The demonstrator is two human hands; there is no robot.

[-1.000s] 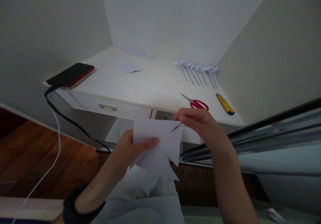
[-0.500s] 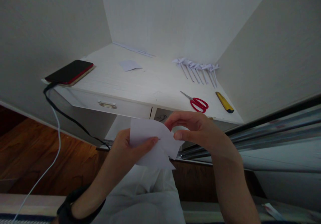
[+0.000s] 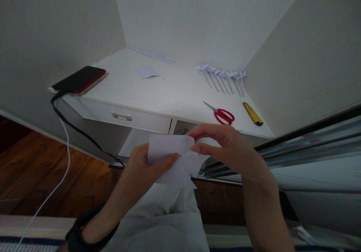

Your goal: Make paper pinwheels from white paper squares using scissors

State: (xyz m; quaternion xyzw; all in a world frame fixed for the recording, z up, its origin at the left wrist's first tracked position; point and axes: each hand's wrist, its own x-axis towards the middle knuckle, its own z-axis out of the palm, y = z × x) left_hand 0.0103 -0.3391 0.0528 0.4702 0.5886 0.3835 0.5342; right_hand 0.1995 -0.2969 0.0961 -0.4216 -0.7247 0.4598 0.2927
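A sheet of white paper (image 3: 166, 147) with cut slits is held above my lap, in front of the desk edge. My left hand (image 3: 150, 164) grips its left side, thumb pressed flat on top near the middle and the other fingers hidden underneath. With thumb and forefinger, my right hand (image 3: 218, 143) pinches the upper right corner, which curls up and over. Loose cut flaps of the paper spread out toward the lower right.
On the white desk (image 3: 126, 90) lie red-handled scissors (image 3: 222, 115), a yellow utility knife (image 3: 252, 113), several paper pinwheels on sticks (image 3: 217, 75), a paper piece (image 3: 146, 72) and thin paper strips (image 3: 152, 55). A phone (image 3: 80, 79) with a black cable (image 3: 81, 133) sits at the left.
My right thumb and forefinger have closed on the paper's upper right corner and bent it inward. My left hand keeps its hold with little movement.
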